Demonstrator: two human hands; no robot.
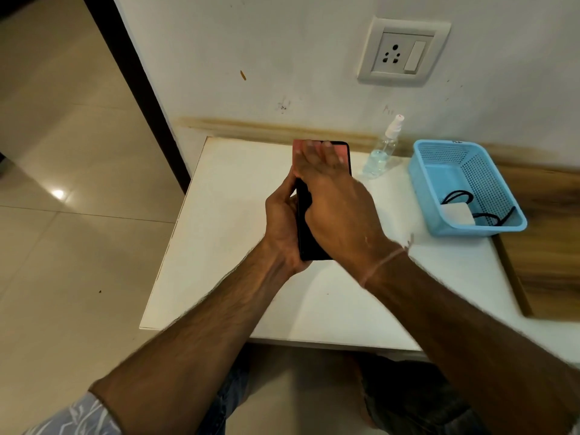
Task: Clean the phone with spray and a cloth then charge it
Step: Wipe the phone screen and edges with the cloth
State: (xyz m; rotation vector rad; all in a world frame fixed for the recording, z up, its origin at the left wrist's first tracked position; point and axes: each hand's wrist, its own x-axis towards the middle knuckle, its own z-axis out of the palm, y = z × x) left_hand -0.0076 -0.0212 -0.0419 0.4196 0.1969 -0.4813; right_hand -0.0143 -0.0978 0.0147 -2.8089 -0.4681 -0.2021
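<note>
The phone [309, 246] was gripped in the left hand [281, 221]; the cloth [297, 149] was pressed onto it under the flat right hand [339, 208]. Hard wiping was judged liable to dislodge it.

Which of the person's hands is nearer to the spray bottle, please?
Right. The right hand lies on the phone just left of the spray bottle; the left hand grips the phone farther left.

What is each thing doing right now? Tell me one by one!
phone, held by the left hand.
cloth, pressed flat on the phone by the right hand.
spray bottle, upright on the table, part full.
charger, lying in the basket, unplugged.
wall socket, nothing plugged in.
</note>
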